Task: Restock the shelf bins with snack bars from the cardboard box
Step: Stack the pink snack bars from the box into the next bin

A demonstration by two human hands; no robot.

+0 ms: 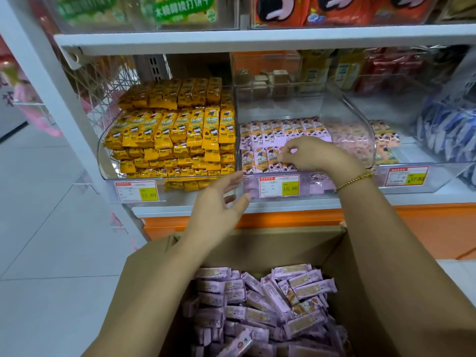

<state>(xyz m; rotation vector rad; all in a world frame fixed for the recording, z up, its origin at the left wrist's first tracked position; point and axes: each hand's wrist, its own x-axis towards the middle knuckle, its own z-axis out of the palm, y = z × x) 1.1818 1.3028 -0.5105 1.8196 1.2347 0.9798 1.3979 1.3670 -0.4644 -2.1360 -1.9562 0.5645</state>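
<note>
An open cardboard box (144, 274) stands below me, filled with several loose pink-wrapped snack bars (270, 300). On the shelf above, a clear bin (371, 140) holds rows of the same pink bars (260, 140). My right hand (316, 153) reaches into that bin, and its fingertips pinch a pink bar in the front row. My left hand (221, 199) hovers in front of the bin's front edge with fingers relaxed and nothing in it.
A clear bin (103, 155) packed with yellow snack packs stands to the left. Another bin (438, 173) with mixed packs is at the right. Price tags (279, 185) hang on the bin fronts. An upper shelf (257, 38) overhangs. Tiled floor lies to the left.
</note>
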